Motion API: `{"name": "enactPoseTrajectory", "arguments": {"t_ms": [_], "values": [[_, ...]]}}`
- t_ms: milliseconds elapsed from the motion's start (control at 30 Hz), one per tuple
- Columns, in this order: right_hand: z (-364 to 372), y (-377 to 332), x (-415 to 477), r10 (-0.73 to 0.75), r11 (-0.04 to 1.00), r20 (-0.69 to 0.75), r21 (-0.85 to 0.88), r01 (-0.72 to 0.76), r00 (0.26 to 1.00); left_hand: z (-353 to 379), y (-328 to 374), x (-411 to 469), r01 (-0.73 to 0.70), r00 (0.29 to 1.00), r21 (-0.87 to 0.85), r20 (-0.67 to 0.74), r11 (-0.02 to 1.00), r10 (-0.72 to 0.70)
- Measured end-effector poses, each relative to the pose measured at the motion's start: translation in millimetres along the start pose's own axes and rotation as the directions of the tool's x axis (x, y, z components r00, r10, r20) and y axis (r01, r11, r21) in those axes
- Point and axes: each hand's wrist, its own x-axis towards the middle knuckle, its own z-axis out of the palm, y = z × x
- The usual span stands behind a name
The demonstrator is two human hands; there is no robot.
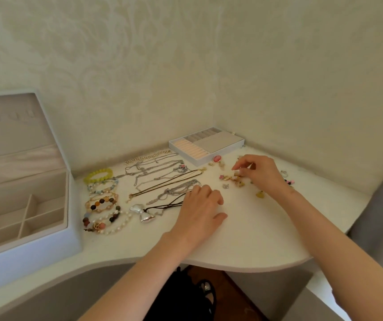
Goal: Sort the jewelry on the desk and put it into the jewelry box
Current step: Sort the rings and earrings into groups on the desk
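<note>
Two hands sit mid-desk: the left hand (200, 205) rests relaxed, palm down, beside silver chain necklaces (162, 174), bare white desk (255, 239) reaching its curved front edge, the right hand (258, 171) curls over tiny pink-and-gold earrings (229, 179), any pinch unclear, and the white compartmented jewelry box (47, 239) stands open at left, cropped.

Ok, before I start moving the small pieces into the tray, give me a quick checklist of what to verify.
1. Jewelry box lid open, compartments showing: ok.
2. Ring tray out on the desk, slots look empty: ok.
3. Bracelets grouped apart from necklaces: ok.
4. Small pieces sorted by type: not ok, a loose scatter.
5. Right hand has one piece pinched: cannot tell.
6. Left hand free: ok, it rests on the desk at the necklaces' edge.
</note>
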Motion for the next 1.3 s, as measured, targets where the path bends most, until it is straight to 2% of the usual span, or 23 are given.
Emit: {"name": "enactPoseTrajectory", "arguments": {"t_ms": [100, 200, 367, 433, 567, 667, 800, 900, 1000, 1100, 1300], "values": [[-4, 6, 3, 0.005, 1.000, -0.016, 0.009, -0.005, 1.000, 7, 6, 14, 0.000, 1.000, -0.016, -0.028, 1.000, -0.001], [-5, 9, 12, 0.000, 1.000, 0.002, -0.022, 0.000, 1.000, 10, 6, 36, 0.067, 0.997, -0.039, -0.031, 0.997, -0.068], [5, 12, 34, 0.012, 0.993, 0.022, -0.116, -0.010, 1.000, 18, 5, 76, 0.211, 0.967, -0.106, 0.167, 0.972, -0.192], [13, 10, 43, -0.012, 0.986, 0.043, -0.167, 0.019, 0.999, 21, 7, 86, 0.214, 0.957, -0.133, 0.226, 0.968, -0.180], [26, 3, 58, -0.067, 0.974, 0.169, -0.203, 0.101, 0.983, 31, 18, 95, 0.192, 0.957, -0.183, 0.253, 0.964, -0.143], [30, 3, 68, -0.075, 0.955, 0.231, -0.263, 0.137, 0.970, 26, 16, 96, 0.175, 0.982, -0.221, 0.114, 0.960, -0.153], [34, 11, 75, -0.145, 0.900, 0.270, -0.364, 0.240, 0.952, 4, -7, 110, 0.225, 0.967, -0.051, -0.116, 0.973, -0.229], [34, 14, 76, -0.166, 0.883, 0.282, -0.384, 0.270, 0.945, 2, -24, 123, 0.294, 0.952, 0.023, -0.098, 0.955, -0.291], [31, 17, 76, -0.159, 0.887, 0.259, -0.385, 0.253, 0.953, 12, -37, 123, 0.343, 0.935, -0.004, -0.097, 0.939, -0.342], [30, 17, 76, -0.162, 0.909, 0.208, -0.348, 0.228, 0.965, 21, -45, 120, 0.261, 0.957, -0.039, -0.119, 0.965, -0.264], [31, 11, 74, -0.149, 0.909, 0.237, -0.350, 0.227, 0.960, 27, -44, 120, 0.124, 0.992, -0.042, 0.023, 0.991, -0.123]]}}
